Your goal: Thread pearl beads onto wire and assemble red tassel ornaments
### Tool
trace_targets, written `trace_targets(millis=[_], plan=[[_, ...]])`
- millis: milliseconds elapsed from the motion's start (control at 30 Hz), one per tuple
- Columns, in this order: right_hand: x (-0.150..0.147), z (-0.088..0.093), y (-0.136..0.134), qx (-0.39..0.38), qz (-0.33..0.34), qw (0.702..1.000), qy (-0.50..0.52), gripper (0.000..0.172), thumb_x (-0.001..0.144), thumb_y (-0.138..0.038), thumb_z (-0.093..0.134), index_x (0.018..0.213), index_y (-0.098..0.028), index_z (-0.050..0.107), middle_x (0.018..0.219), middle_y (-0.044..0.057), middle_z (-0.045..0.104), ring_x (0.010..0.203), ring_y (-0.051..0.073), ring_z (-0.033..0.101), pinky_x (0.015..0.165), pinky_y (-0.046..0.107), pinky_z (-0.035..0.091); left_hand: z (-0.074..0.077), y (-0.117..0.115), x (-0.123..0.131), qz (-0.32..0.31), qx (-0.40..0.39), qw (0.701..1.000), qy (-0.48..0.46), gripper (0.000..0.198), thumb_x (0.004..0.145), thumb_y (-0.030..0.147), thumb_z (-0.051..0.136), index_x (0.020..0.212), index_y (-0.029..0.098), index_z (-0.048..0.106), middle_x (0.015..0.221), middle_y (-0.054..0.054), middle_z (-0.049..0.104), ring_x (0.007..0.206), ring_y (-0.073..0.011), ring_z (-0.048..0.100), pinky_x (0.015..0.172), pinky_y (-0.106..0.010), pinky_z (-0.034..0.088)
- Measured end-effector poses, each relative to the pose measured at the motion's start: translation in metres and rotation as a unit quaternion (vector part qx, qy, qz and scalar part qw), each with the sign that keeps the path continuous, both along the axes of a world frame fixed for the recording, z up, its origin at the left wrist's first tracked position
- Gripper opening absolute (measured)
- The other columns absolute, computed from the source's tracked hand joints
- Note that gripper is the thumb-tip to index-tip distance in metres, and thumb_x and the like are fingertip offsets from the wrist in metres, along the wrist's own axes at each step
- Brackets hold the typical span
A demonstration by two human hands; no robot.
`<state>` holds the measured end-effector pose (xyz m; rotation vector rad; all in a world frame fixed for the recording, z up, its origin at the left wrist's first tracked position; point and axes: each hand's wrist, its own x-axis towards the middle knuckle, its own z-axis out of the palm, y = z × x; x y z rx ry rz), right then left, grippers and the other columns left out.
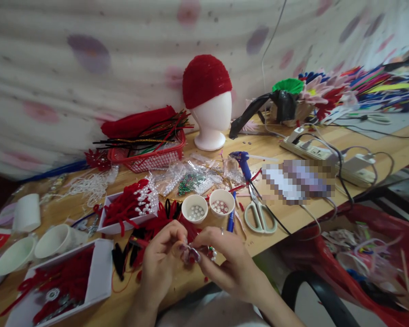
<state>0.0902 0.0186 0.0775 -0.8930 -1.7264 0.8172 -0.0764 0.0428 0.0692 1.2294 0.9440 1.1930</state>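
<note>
My left hand [161,261] and my right hand [226,259] meet at the table's front edge, fingertips pinched together. Between them is something small, partly dark red, mostly hidden by the fingers; I cannot make out what it is. White beads [212,253] show just under my right hand's fingers. Right behind the hands stand a cup of white beads [194,211] and a cup of red and white beads [221,204]. Red fuzzy strips [163,222] lie behind my left hand. Scissors [259,218] and a blue pen [230,222] rest beyond my right hand.
White boxes of red pieces [102,272] and of pearl-trimmed red pieces [110,225] stand left. Behind are a red basket [148,159], a foam head [213,120] in a red cap, and a blue glue gun [243,165]. A power strip [323,156] and red-lined bin [313,245] are right.
</note>
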Motion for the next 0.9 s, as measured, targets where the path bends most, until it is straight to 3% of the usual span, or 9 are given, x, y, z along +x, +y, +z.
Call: trace_targets(millis=[167,300,433,600,767,900], plan=[[0.003,-0.004,-0.001,-0.028,0.002,0.999,-0.026,0.009,0.087,-0.014,0.058,0.092,-0.021,0.063,0.077,0.000,0.067,0.067,0.014,0.060,0.061,0.023,0.047,0.004,0.002,-0.005,0.079,-0.019,0.995,-0.058,0.038,0.078,0.048,0.081,0.069,0.016,0.063,0.070,0.001,0.055,0.050,-0.0078,0.047,0.042,-0.017,0.038],[0.006,-0.004,0.000,-0.034,-0.001,0.998,-0.059,0.010,0.084,-0.012,0.057,0.086,-0.021,0.062,0.077,0.001,0.066,0.070,0.015,0.059,0.065,0.025,0.045,0.023,0.008,-0.013,0.104,-0.076,0.974,-0.185,0.040,0.063,0.043,0.093,0.067,0.018,0.063,0.065,0.004,0.060,0.041,-0.0047,0.048,0.035,-0.013,0.043],[0.005,-0.005,0.001,-0.064,0.002,0.996,-0.057,0.012,0.083,-0.010,0.056,0.084,-0.021,0.062,0.078,0.001,0.064,0.072,0.016,0.057,0.066,0.026,0.044,0.043,0.016,-0.022,0.097,-0.094,0.939,-0.316,0.042,0.051,0.028,0.101,0.066,0.018,0.063,0.059,0.009,0.052,0.046,-0.0016,0.051,0.045,-0.003,0.050],[0.002,-0.011,0.002,-0.178,0.064,0.979,0.080,0.004,0.087,-0.017,0.065,0.087,-0.020,0.062,0.085,0.002,0.068,0.072,0.014,0.061,0.065,0.025,0.048,0.057,0.035,-0.026,0.123,-0.045,0.926,-0.355,0.025,0.073,0.020,0.090,0.070,0.018,0.065,0.068,0.006,0.060,0.059,-0.0021,0.062,0.055,-0.001,0.053],[-0.003,-0.019,0.005,-0.290,0.147,0.911,0.256,0.032,0.083,-0.027,0.082,0.107,-0.019,0.063,0.091,0.003,0.072,0.076,0.012,0.068,0.062,0.020,0.051,0.061,0.054,-0.022,0.195,-0.042,0.916,-0.348,0.024,0.093,0.019,0.070,0.069,0.016,0.067,0.067,0.004,0.064,0.056,-0.0017,0.065,0.055,-0.002,0.053],[-0.005,-0.021,0.004,-0.291,0.155,0.900,0.284,0.035,0.085,-0.023,0.081,0.114,-0.020,0.062,0.096,0.005,0.075,0.086,0.013,0.072,0.062,0.018,0.054,0.061,0.059,-0.023,0.204,-0.049,0.910,-0.359,0.032,0.100,0.014,0.056,0.071,0.016,0.068,0.068,0.003,0.067,0.058,-0.0024,0.066,0.057,-0.003,0.054]])
